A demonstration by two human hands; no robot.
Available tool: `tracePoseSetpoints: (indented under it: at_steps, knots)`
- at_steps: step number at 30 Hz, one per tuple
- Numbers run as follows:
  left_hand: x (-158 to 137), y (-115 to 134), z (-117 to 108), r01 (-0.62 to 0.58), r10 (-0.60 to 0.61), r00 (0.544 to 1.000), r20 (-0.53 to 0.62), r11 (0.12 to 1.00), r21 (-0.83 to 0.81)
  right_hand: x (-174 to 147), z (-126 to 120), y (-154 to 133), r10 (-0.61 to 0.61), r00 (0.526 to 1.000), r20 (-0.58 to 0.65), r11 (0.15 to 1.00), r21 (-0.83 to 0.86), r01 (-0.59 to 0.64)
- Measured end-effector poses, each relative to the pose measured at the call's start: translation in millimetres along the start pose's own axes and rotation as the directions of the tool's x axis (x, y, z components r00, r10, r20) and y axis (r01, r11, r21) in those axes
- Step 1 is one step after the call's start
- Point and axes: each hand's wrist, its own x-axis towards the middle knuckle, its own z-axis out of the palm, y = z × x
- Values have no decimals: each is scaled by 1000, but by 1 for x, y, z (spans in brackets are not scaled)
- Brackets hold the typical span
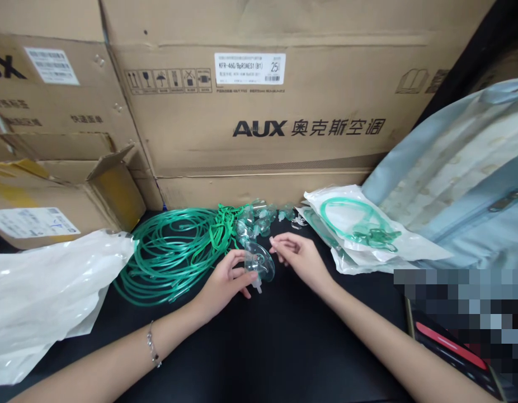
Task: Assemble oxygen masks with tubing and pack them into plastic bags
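My left hand (231,277) has its fingers closed around a clear plastic oxygen mask (265,263), whose pale connector points down toward me. Just right of the mask, my right hand (295,252) is pinched at thumb and forefinger; whatever sits between those fingertips is too small to make out. Behind the left hand lie coils of green tubing (170,252) and a tangle of green elastic straps (221,226). More clear masks (259,215) are heaped beyond, with small clear connector pieces (287,212) at their right.
Sealed white packs holding a mask and green tubing (355,224) lie at right, against a light blue bag (464,184). White pouches (53,291) lie at left below an open carton (53,196). A large cardboard box (263,151) walls off the back of the black table (259,347).
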Motion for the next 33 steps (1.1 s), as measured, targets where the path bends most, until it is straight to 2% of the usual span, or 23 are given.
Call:
tracePoseSetpoints:
  at_steps: [2,4,9,12,16,20,22,24,28,33]
  knots:
    - [0,0,-1,1,-1,1000,0,1000,0,-5,9,1,61,998,24,958,281,-66]
    - [0,-1,-1,2,-2,1000,0,1000,-1,-8,13,1,110,993,43,913,392,-118]
    - [0,0,0,-7,7,1000,-20,1000,0,-8,12,-6,169,983,78,847,498,-185]
    - [0,1,1,-7,6,1000,-30,1000,-7,-9,11,-10,150,986,79,844,508,-169]
    - [-2,0,1,-6,7,999,-33,999,46,-12,11,-14,50,999,16,908,416,-52]
    - [-5,-2,0,-46,62,995,-72,977,208,-19,11,-14,-169,984,-56,974,144,176]
    - [-7,-3,0,-63,94,991,-96,955,289,-22,11,-14,-280,959,-35,960,-38,279]
    - [-8,-4,0,-66,110,989,-102,930,362,-23,10,-13,-368,929,36,917,-149,369]
    - [-9,-4,1,-77,145,981,-126,899,432,-21,10,-12,-458,879,132,868,-148,474]
    - [-9,1,-2,-197,315,935,-165,846,496,-22,14,-11,-458,882,110,875,-119,469]
